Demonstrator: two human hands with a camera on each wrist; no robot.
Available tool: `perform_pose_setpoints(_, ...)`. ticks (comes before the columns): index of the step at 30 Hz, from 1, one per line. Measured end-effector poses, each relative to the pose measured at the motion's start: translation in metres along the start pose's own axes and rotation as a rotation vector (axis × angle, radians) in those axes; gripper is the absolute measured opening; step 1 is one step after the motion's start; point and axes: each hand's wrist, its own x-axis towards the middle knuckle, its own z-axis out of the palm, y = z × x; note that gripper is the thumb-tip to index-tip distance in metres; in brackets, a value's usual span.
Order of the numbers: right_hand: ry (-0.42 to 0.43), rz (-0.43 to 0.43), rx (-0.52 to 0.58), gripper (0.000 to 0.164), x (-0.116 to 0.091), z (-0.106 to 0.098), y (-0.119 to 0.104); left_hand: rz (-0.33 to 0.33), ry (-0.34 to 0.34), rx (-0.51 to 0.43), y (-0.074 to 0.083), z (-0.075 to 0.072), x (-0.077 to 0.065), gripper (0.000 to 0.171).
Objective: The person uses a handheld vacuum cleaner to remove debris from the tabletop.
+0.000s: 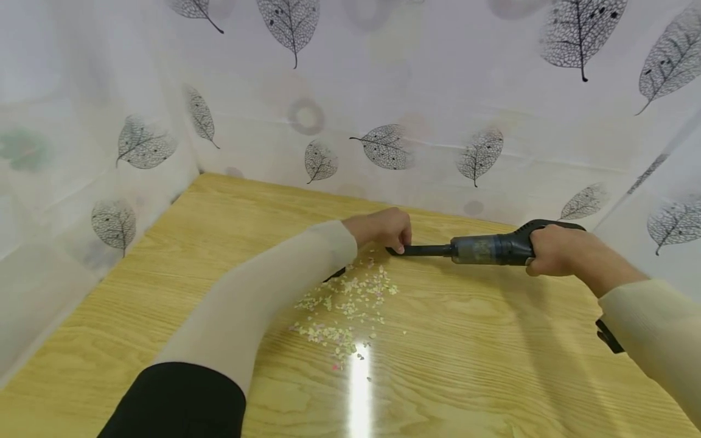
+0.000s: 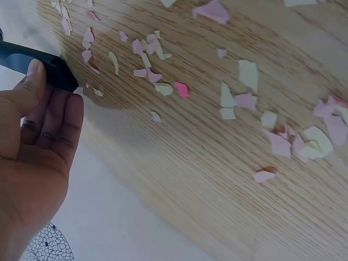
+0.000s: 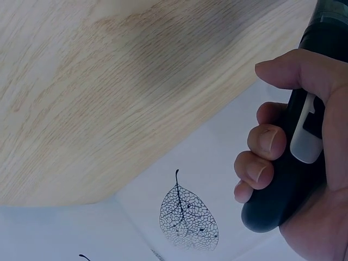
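A black handheld vacuum cleaner [image 1: 482, 249] with a see-through dust cup lies across the head view, its nozzle pointing left. My right hand [image 1: 558, 249] grips its handle [image 3: 288, 163], fingers wrapped around in the right wrist view. At the other end my left hand [image 1: 386, 228] pinches the nozzle tip [image 2: 60, 73] between thumb and fingers, just above the wood surface. Small torn paper scraps [image 1: 345, 304], mostly pale yellow and pink, are scattered on the table below and nearer than the nozzle. In the left wrist view, one bright pink scrap [image 2: 182, 89] lies among them.
The wood-grain table [image 1: 465, 365] reaches back to a pale curtain [image 1: 416, 79] printed with dark leaves, which also hangs along the left and right sides. The nozzle is close to the table's back edge. A bright light reflection [image 1: 359, 389] shows on the front of the table.
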Motion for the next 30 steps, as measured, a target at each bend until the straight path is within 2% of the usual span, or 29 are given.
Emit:
perform_pose_setpoints(10,-0.009,-0.02,0.005,0.025,0.006,-0.003,-0.011,-0.015,0.008,0.019,-0.006,0.0,-0.01,0.022)
perform_pose_setpoints(16,0.019,-0.043,0.0,0.025,0.009,-0.007,-0.016,-0.019,0.008,0.018,-0.011,0.0,-0.016,0.02)
perform_pose_setpoints(30,0.022,-0.041,0.006,0.023,0.014,-0.011,-0.024,-0.012,0.008,0.0,-0.018,0.002,-0.025,0.019)
